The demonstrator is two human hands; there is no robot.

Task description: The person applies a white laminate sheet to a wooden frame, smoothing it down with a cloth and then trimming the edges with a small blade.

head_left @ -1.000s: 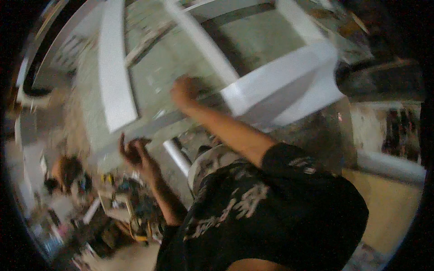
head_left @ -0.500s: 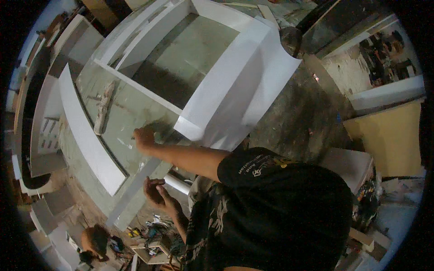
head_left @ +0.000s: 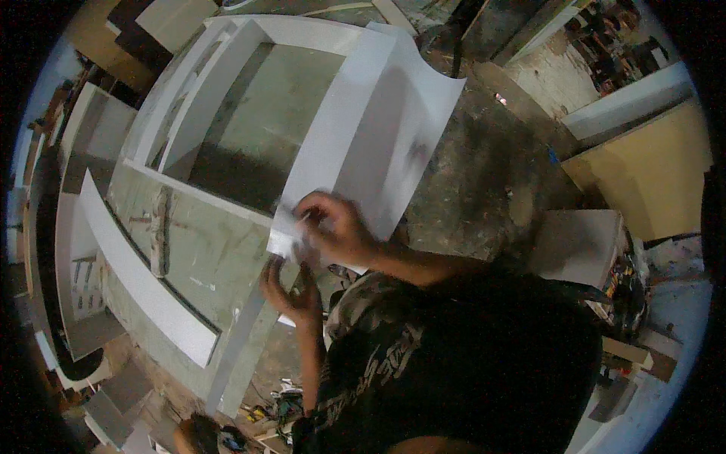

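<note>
Against the near corner of the big white rectangular wooden cabinet frame, both hands meet over a small pale scrap, perhaps paper or tape. Right hand curls down on it, fingers pinched closed around its edge; left hand sits just below the frame's corner, palm up and half open, thumb and fingers cupped, and I cannot tell whether it grips anything. My judgement: the scrap is blurred and held only at an edge, so it could slip or tear if the two hands pull unevenly. Count: one frame, one white curved board left of the frame, one scrap, two hands, one beige panel far right of the frame
</note>
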